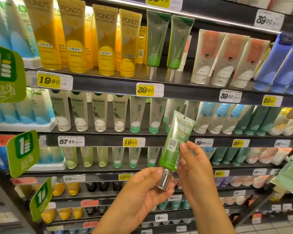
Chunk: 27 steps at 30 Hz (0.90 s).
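Aisle of face washes, the person close to the shelving. Green tube is off the shelf and in hand, held out in open air in front of the racks, cap down, crimped end tilted up and a little to the right. Left hand cups from below, thumb and curled fingers closed round the silver cap. Right hand steadies the tube's right edge: thumb tip pressed on the printed face beside the square code, the other fingers bent behind and below it. The back label with code and small print faces the person, so I judge the picking-up done and the reading under way. What is left looks like a choice: put it back, or carry it off. Two matching green tubes stand cap down on the upper shelf, above the yellow 39.90 tag, with some dark room just to their right. That seems the likely home, though I cannot tell how deep the slot runs. Room to move: the tube hangs clear of every shelf lip and touches no stock. Going back means a lift up and leftward past the tag rail. The green promo flags jut out well to the left, and pale green packets hang near the right. The line between is open.
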{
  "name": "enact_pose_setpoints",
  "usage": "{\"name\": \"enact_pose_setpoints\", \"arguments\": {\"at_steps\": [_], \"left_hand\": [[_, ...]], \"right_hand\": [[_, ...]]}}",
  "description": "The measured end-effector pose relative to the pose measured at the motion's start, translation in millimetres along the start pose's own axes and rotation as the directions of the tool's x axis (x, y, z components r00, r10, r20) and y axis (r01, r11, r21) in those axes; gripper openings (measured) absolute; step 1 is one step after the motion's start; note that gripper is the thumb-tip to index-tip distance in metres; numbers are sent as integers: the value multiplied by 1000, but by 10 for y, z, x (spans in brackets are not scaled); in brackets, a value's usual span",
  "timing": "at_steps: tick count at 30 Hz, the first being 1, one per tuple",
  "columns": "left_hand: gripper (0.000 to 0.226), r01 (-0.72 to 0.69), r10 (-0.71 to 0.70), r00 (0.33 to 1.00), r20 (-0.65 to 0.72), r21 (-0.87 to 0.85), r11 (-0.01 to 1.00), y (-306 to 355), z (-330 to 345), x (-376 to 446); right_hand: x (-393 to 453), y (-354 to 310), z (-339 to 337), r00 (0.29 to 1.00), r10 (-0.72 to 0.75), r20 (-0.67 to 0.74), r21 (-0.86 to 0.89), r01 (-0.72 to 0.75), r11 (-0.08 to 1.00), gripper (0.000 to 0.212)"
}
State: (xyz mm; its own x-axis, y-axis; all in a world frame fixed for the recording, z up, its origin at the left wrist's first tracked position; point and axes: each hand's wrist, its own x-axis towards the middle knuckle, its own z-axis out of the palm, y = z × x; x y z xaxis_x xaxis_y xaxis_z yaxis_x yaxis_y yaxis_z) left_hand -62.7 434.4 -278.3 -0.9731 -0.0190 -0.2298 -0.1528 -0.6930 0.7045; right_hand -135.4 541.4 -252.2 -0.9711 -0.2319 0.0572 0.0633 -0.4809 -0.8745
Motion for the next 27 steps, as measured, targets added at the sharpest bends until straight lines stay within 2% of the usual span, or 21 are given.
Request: {"name": "enact_pose_setpoints", "arguments": {"at_steps": [7,9,13,16,19,24,27], "left_hand": [[40,-61,76,992,-98,148,987,10,-15,-24],[42,-52,73,989,-125,170,984,5,-46,-27],[28,19,-17,998,-61,21,1000,38,-53,-59],[28,78,-79,997,-8,-107,991,74,-41,-82],[32,98,-99,995,3,-162,982,97,-45,-92],[30,65,-62,997,35,-74,995,107,-64,-94],[39,21,-21,1000,-9,0,1000,90,-75,-79]], "right_hand": [[10,84,66,999,31,21,-125,-28,992,46],[11,97,80,999,35,18,-147,-32,989,43],[8,89,96,998,54,27,-118,-50,992,25],[7,83,120,996,67,56,-55,-64,996,23],[5,87,120,996,56,66,-15,-55,998,25],[22,83,95,998,47,33,68,-49,996,28],[21,64,79,998,17,54,38,-20,999,27]]}}
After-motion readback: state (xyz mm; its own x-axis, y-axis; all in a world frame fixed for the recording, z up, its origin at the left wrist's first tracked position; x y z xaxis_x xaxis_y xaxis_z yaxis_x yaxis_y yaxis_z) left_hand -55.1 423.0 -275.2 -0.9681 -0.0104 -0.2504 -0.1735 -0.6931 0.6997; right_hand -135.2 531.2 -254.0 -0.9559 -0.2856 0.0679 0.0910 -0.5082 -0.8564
